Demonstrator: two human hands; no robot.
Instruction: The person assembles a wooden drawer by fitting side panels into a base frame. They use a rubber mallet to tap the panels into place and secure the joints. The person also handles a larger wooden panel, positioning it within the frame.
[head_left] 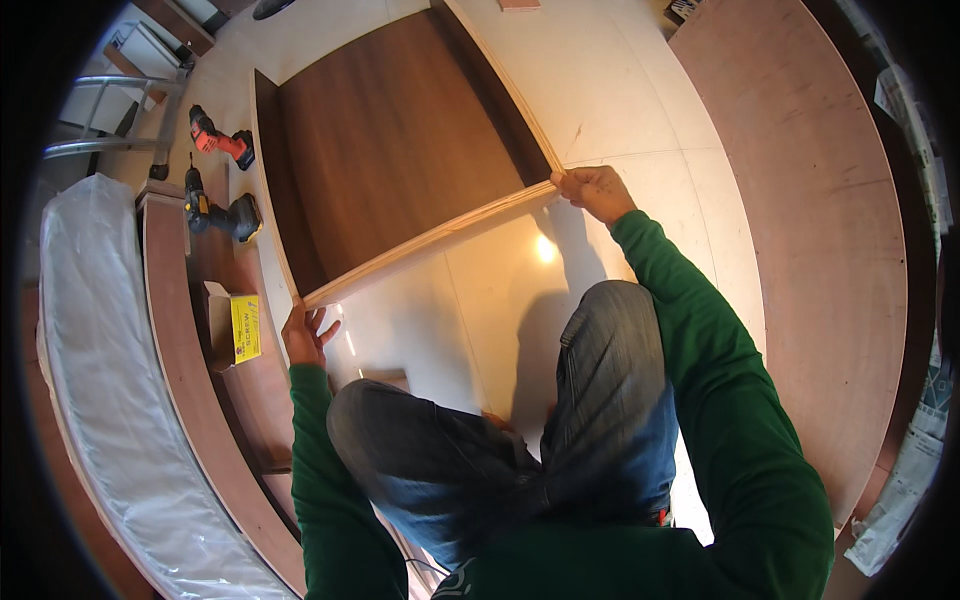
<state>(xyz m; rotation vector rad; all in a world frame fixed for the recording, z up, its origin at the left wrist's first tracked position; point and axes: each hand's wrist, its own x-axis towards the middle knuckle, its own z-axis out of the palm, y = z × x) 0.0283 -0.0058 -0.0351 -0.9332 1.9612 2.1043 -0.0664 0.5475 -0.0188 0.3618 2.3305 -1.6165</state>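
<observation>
A shallow wooden box (400, 130), with a dark brown inside and pale raw edges, lies on the floor before me. My right hand (597, 192) pinches its near right corner, thumb and fingers closed on the edge. At the near left corner, my left hand (305, 332) grips the end of the box, its other fingers curled and partly spread below the edge. The near side board (440, 237) runs between my two hands. How far the fingers reach under the wood is hidden.
Left of the box are a red drill (218, 138), a black drill (215, 210) and an open yellow screw box (243, 328). A plastic-wrapped panel (120, 380) lies farther left. Along the right stands a long wooden panel (810, 200). My bent knees (610, 350) are close to the near board.
</observation>
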